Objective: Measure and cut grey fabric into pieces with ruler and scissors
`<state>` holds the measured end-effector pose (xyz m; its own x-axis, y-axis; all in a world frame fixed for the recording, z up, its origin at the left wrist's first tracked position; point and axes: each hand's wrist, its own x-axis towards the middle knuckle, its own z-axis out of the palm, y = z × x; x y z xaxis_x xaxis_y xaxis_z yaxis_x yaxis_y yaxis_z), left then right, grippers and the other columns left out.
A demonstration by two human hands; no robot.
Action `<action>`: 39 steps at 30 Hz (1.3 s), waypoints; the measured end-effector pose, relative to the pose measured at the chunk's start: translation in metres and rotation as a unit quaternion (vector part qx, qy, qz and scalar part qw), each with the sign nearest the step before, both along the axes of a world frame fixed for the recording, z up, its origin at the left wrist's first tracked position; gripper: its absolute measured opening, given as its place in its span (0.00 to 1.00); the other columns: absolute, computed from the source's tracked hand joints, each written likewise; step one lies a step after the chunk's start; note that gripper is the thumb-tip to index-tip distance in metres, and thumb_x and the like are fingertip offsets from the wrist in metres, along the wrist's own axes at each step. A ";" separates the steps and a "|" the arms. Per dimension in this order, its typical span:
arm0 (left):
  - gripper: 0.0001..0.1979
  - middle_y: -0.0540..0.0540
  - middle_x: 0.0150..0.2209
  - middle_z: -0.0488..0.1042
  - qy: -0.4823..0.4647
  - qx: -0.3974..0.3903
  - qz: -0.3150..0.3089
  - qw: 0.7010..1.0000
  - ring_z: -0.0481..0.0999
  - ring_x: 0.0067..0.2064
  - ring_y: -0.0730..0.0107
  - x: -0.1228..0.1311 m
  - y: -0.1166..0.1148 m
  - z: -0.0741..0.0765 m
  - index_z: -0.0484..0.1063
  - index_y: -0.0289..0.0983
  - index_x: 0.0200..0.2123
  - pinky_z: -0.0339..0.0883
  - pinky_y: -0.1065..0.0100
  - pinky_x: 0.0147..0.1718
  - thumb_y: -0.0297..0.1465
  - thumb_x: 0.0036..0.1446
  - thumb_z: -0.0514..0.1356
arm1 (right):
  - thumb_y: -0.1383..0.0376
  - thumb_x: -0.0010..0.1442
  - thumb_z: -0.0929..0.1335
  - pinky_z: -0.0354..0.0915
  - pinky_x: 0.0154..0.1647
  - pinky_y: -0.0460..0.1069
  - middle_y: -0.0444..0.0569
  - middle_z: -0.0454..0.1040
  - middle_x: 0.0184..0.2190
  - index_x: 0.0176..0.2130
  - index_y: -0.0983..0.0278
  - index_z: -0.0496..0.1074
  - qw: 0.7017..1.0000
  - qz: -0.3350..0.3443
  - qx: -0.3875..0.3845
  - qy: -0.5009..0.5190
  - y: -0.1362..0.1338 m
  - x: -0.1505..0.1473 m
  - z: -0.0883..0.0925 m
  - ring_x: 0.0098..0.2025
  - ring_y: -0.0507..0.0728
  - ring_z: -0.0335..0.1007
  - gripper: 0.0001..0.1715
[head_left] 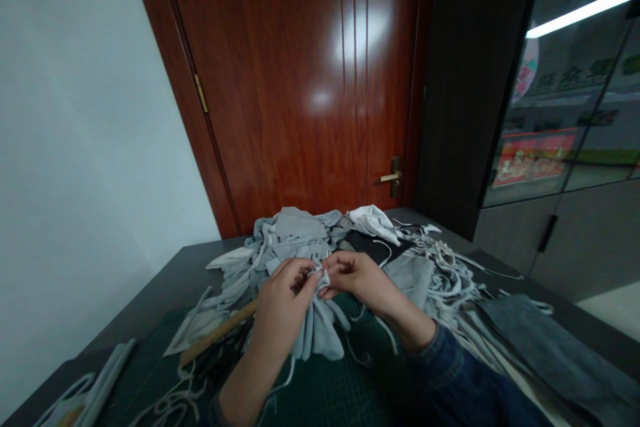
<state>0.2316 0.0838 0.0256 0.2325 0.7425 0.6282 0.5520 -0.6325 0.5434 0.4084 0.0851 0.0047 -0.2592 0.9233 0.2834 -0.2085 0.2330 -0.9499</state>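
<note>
The left hand (283,300) and the right hand (357,280) meet above a green gridded cutting mat (340,390), both closed on a small scrap of pale grey fabric (321,277) held between them. The left fingers (300,271) curl inward and pinch the scrap from one side, while the right thumb and forefinger (333,271) grip it from the other; neither hand is released. Below the hands, folds of grey fabric (316,333) hang down onto the mat, though I cannot tell whether they join the scrap. A denim sleeve (450,373) covers the right forearm down to the wrist, and the left forearm is bare. Behind the hands, a heap of grey fabric offcuts (295,227) spreads across a dark tabletop (195,267), with a crumpled white fabric piece (373,223) and a black fabric piece (367,247) at its far side. A tangle of white cords (440,273) lies to the right of the hands, and dark grey fabric sheets (555,347) lie beyond it toward the table's right edge. A wooden strip (217,333) sits on the left, just beside the left hand. Past the table stand a glossy reddish-brown wooden door (295,80) with a brass lever handle (391,177) and, to the right, a glass panel (565,100).
</note>
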 end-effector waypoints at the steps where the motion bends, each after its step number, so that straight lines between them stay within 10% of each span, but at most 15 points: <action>1: 0.07 0.49 0.34 0.80 -0.008 -0.011 -0.011 1.000 0.80 0.36 0.62 -0.001 0.000 0.001 0.76 0.43 0.35 0.70 0.64 0.36 0.37 0.59 0.59 | 0.55 0.51 0.76 0.74 0.35 0.51 0.43 0.78 0.26 0.36 0.63 0.74 1.000 -0.010 0.005 -0.010 0.001 0.001 -0.001 0.29 0.56 0.78 0.17; 10: 0.15 0.45 0.41 0.81 0.006 -0.079 -0.050 0.996 0.81 0.39 0.58 0.003 0.003 -0.007 0.74 0.42 0.44 0.72 0.59 0.40 0.35 0.52 0.65 | 0.49 0.55 0.76 0.61 0.22 0.46 0.39 0.68 0.20 0.29 0.61 0.69 0.987 -0.121 0.062 -0.081 0.004 -0.002 -0.005 0.21 0.52 0.65 0.21; 18: 0.13 0.50 0.33 0.78 -0.153 -0.193 -0.108 0.963 0.78 0.36 0.63 -0.015 0.012 0.006 0.74 0.41 0.40 0.70 0.65 0.35 0.41 0.54 0.63 | 0.55 0.50 0.82 0.55 0.64 0.60 0.54 0.71 0.55 0.34 0.61 0.80 0.892 -0.143 0.268 -0.334 0.002 0.030 0.005 0.62 0.67 0.61 0.17; 24: 0.15 0.51 0.33 0.77 -0.228 -0.196 -0.083 0.950 0.75 0.35 0.67 -0.030 0.027 0.012 0.72 0.41 0.38 0.69 0.66 0.35 0.41 0.48 0.66 | 0.44 0.62 0.72 0.60 0.35 0.48 0.40 0.62 0.25 0.21 0.61 0.62 0.938 -0.071 0.245 -0.236 -0.003 0.047 0.018 0.31 0.53 0.61 0.32; 30: 0.16 0.51 0.31 0.76 -0.262 -0.236 -0.112 0.929 0.75 0.35 0.68 -0.033 0.029 0.012 0.72 0.40 0.37 0.70 0.66 0.36 0.39 0.45 0.68 | 0.47 0.59 0.74 0.54 0.29 0.46 0.38 0.58 0.24 0.24 0.61 0.65 0.943 -0.058 0.219 -0.245 -0.024 0.052 0.030 0.28 0.51 0.55 0.27; 39: 0.13 0.48 0.39 0.80 0.070 -0.164 -0.124 0.976 0.79 0.44 0.57 -0.041 0.021 0.022 0.74 0.43 0.42 0.72 0.60 0.42 0.34 0.52 0.59 | 0.67 0.57 0.70 0.53 0.30 0.46 0.37 0.62 0.27 0.33 0.60 0.64 0.940 -0.145 0.230 -0.207 -0.023 0.034 0.025 0.29 0.51 0.57 0.08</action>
<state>0.1902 0.1048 0.0480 0.4970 0.8083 0.3157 0.4872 -0.5610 0.6693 0.4428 0.0617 0.0294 -0.1925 0.7761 0.6005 0.2923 0.6295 -0.7200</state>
